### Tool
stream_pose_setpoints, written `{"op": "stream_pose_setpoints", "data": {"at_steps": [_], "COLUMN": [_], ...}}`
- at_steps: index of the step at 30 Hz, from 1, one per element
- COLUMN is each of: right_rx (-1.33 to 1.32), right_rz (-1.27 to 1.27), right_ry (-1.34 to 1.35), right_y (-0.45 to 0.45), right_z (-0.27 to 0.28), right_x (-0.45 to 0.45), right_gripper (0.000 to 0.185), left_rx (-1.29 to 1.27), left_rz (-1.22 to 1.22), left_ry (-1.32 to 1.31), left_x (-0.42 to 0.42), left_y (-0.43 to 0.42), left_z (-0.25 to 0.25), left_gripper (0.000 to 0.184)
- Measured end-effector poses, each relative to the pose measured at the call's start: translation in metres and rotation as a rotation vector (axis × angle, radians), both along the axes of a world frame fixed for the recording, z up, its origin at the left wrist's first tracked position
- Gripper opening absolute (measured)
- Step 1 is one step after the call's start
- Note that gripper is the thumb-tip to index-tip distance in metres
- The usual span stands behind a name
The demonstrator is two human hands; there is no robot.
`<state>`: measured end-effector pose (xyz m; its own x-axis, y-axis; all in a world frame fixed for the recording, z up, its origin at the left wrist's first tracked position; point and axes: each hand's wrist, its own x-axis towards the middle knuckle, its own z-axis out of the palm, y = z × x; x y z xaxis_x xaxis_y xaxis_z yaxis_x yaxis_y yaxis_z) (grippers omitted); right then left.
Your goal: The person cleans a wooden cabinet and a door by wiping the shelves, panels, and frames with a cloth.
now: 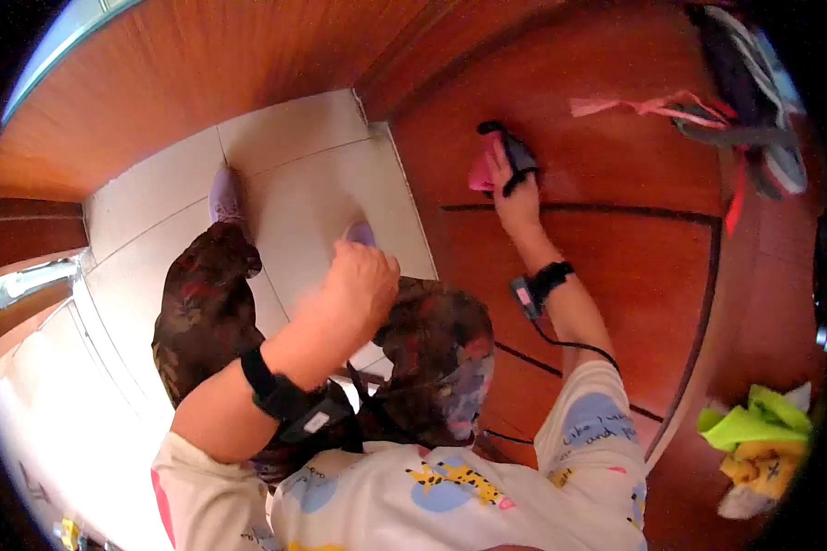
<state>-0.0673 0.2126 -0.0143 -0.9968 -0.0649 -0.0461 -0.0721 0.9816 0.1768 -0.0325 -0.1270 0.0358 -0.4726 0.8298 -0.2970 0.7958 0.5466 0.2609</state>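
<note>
1. The right hand [516, 195], right of centre in the upper half of the frame, had its grip closed on a bunched pink cloth with black edging [481, 174], which lay against the red-brown wooden cabinet front [606, 275].
2. The cloth sat just above a dark straight groove [579, 210] that ran across the panel and turned down the right side; smooth bare wood spread to the right of the cloth and above it, open room for the hand.
3. The left hand [363, 285], near the centre of the frame, was slightly blurred, its grip curled in on itself; it hung well apart from the cloth, over the trousers and floor.
4. The pale, smooth, square-cut tile floor [299, 197] filled the upper left and centre, its thin joints showing. Its right edge met the cabinet in a slanting line, and its upper edge ran along a grained brown wooden panel [202, 78].
5. Two lavender shoes [225, 195] stood on the tiles, one partly hidden behind the left hand.
6. At the upper right, a loose coral-pink ribbon [652, 106] trailed beside a grey and dark hanging bundle [753, 101], crowding that side.
7. At the lower right lay a crumpled lime-green cloth [758, 422] touching a soft yellow-orange fabric piece [770, 466].
8. Black straps with small boxy devices circled both forearms; dark patterned trousers [213, 303] and a printed white shirt [450, 491] filled the bottom.
</note>
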Motion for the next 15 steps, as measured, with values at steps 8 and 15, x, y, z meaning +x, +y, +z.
{"op": "stream_pose_setpoints", "data": {"at_steps": [8, 15], "right_rx": [0.382, 0.382], "right_rz": [0.128, 0.044], "right_ry": [-0.371, -0.12], "right_y": [0.001, -0.01], "right_z": [-0.146, -0.094], "right_x": [-0.039, -0.125], "right_gripper": [0.036, 0.046], "left_rx": [-0.053, -0.178], "left_rz": [-0.038, 0.015], "left_ry": [-0.045, -0.092], "left_x": [0.024, 0.014], "left_y": [0.002, 0.015], "left_z": [-0.003, -0.01], "left_gripper": [0.028, 0.031]}}
